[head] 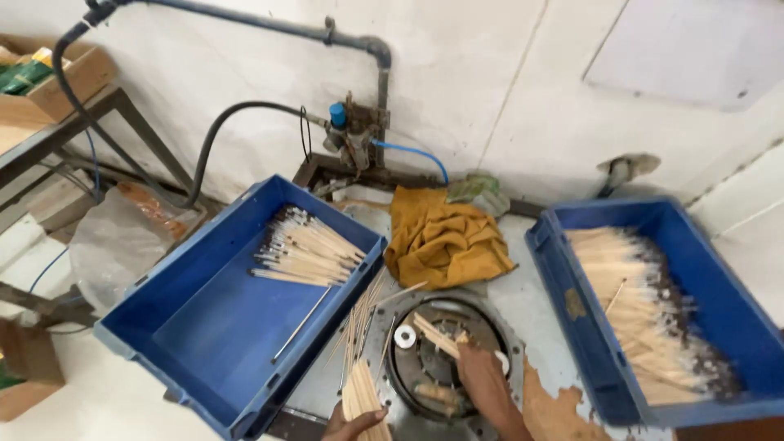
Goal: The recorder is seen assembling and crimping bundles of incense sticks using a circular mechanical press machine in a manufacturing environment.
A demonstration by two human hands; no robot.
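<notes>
My left hand sits at the bottom edge, shut on a fanned bundle of thin wooden sticks that point away from me. My right hand rests on the round metal disc machine, its fingers pinched on a few sticks lying across the disc. A small white ring sits on the disc just left of those sticks. A blue crate to the left holds a pile of dark-tipped sticks. Another blue crate to the right is filled with many sticks.
A crumpled yellow cloth lies behind the disc. Black hoses and a valve with a blue knob run along the white wall. A plastic bag and a metal shelf frame with cardboard boxes stand at the left.
</notes>
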